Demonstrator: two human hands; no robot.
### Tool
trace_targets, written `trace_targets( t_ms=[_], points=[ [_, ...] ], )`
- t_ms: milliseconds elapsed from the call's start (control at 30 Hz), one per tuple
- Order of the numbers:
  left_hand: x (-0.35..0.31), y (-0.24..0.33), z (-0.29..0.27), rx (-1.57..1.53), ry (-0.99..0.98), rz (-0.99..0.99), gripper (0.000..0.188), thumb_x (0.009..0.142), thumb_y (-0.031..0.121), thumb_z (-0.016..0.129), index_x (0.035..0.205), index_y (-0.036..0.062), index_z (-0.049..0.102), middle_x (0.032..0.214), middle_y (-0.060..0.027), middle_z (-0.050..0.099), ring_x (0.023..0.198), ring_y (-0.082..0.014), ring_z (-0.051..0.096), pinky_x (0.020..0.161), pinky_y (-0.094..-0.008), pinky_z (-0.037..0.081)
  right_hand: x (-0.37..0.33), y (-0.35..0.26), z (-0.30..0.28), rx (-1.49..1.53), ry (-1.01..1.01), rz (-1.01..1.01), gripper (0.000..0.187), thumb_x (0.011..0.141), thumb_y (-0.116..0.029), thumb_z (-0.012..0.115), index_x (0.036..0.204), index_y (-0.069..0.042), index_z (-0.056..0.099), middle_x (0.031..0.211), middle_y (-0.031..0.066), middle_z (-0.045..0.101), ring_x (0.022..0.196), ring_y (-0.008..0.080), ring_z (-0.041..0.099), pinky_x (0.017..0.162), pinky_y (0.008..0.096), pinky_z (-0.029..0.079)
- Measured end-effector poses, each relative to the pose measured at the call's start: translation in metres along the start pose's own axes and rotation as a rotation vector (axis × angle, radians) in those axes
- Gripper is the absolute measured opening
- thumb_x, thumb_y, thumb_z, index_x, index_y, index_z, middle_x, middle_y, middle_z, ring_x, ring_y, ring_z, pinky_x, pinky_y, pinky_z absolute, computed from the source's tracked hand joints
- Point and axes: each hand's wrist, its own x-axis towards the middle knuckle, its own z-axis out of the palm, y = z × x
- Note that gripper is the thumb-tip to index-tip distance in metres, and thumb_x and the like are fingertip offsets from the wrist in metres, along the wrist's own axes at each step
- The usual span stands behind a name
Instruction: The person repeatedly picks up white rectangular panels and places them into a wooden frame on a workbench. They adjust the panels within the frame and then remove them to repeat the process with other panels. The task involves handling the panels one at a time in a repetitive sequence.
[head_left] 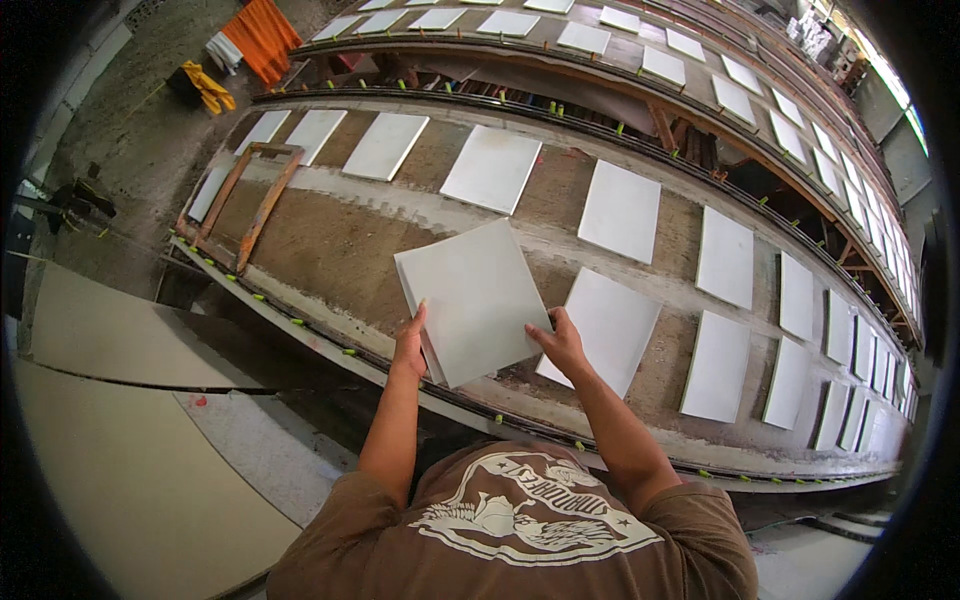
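Observation:
A pale square panel (475, 300) is held tilted above the long table (335, 240), between both of my hands. My left hand (410, 342) grips its left edge, thumb on the face. My right hand (560, 342) pinches the lower right edge, also thumb on top. A second edge shows along the panel's left side; I cannot tell whether it is another panel beneath or the same one's thickness. Just right of my right hand, a white panel (612, 330) lies flat on the table, partly covered by my forearm. Another white panel (491, 168) lies beyond the held one.
Several white panels continue in two rows to the right. A wooden frame (268, 215) rests at the table's left end. Small yellow-green clips (348, 351) line the table's edge. Behind stands another long table with panels (584, 37). Orange cloth (262, 40) hangs at the far left.

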Motion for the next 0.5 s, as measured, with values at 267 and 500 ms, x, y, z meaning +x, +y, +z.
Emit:
trace_targets(
  t_ms=[267, 500],
  points=[
    [0.009, 0.075, -0.084, 0.16, 0.313, 0.273, 0.063, 0.099, 0.042, 0.067, 0.131, -0.0115, 0.056, 0.123, -0.0189, 0.067, 0.109, -0.0273, 0.068, 0.089, -0.0411, 0.055, 0.032, 0.034, 0.053, 0.315, 0.225, 0.061, 0.042, 0.101, -0.032, 0.065, 0.12, 0.001, 0.048, 0.109, 0.016, 0.059, 0.102, 0.0222, 0.057, 0.089, 0.0383, 0.048],
    [0.041, 0.152, -0.147, 0.31, 0.449, 0.381, 0.059, 0.099, 0.042, 0.068, 0.127, -0.0097, 0.061, 0.12, -0.0184, 0.068, 0.106, -0.0257, 0.068, 0.087, -0.0398, 0.054, 0.031, -0.042, 0.086, -0.628, 0.38, 0.11, 0.056, 0.096, -0.033, 0.068, 0.138, -0.003, 0.046, 0.122, 0.0236, 0.06, 0.109, 0.04, 0.065, 0.091, 0.0459, 0.053]
  ],
)
